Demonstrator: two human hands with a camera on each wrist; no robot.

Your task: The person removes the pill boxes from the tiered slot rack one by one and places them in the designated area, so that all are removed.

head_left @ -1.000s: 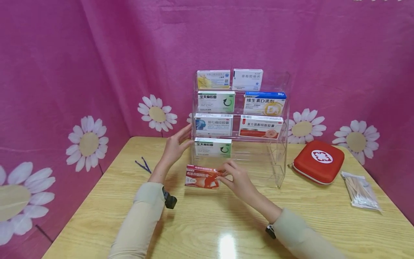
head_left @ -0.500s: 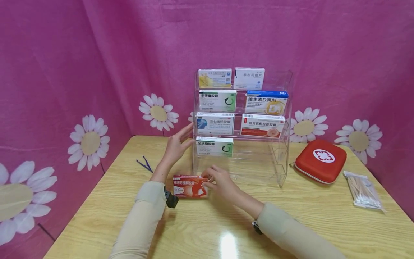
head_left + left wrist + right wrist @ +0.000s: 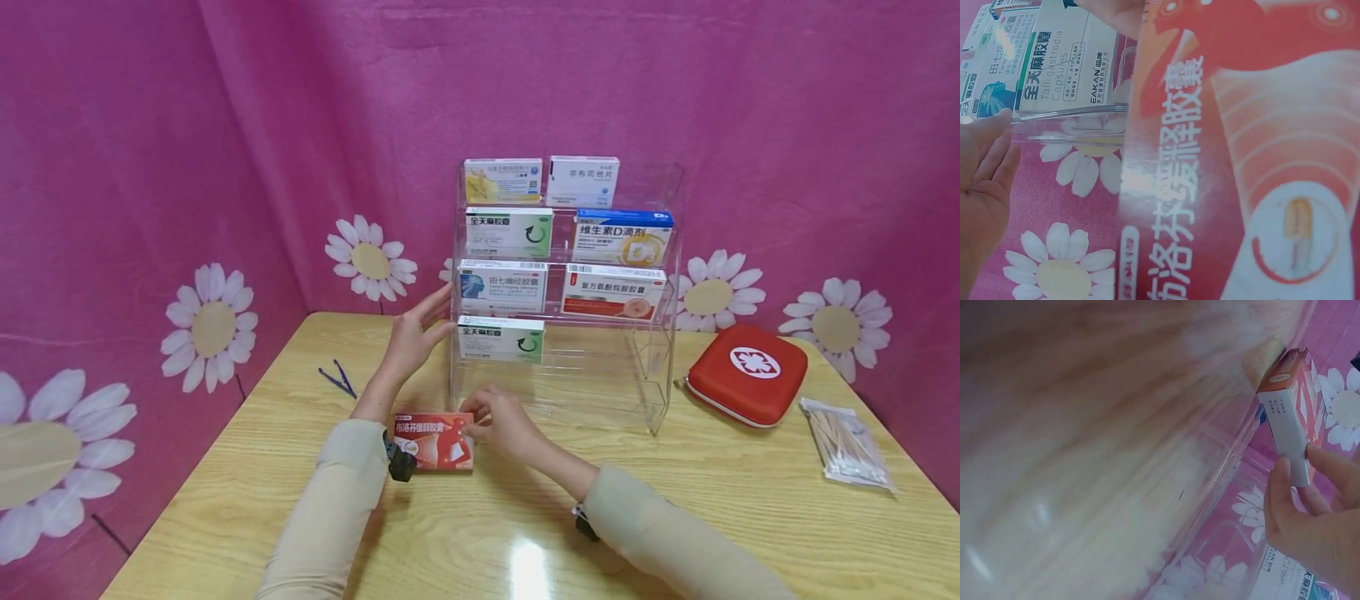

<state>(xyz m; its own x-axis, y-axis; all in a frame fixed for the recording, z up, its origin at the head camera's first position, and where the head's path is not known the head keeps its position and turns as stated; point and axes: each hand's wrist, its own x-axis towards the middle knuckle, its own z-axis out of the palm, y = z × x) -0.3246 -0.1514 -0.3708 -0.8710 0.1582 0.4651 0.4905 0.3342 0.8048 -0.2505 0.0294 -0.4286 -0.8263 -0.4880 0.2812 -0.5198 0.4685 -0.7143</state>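
Pinching the right end of the red ibuprofen capsule box (image 3: 433, 443) between thumb and fingers of the right hand (image 3: 506, 425), the nearer; lying leftward from that grip, with long axis sideways. Touching the left side of the clear display rack (image 3: 651, 392) with the left hand (image 3: 411, 340), fingers nearly straight, nothing evidently gripped. Obstructed leftward by the left wrist camera (image 3: 402, 463). Farther left, blue tweezers (image 3: 342, 384) on the counter (image 3: 465, 533); well right of both hands, red first-aid case (image 3: 723, 371), bagged cotton swabs (image 3: 846, 446).

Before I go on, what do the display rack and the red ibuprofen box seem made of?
Display rack: clear, glossy plastic, probably acrylic; the magenta curtain shows through it.
Red ibuprofen box: likely printed cardboard with a slight gloss; crisp edges, sheen up close.
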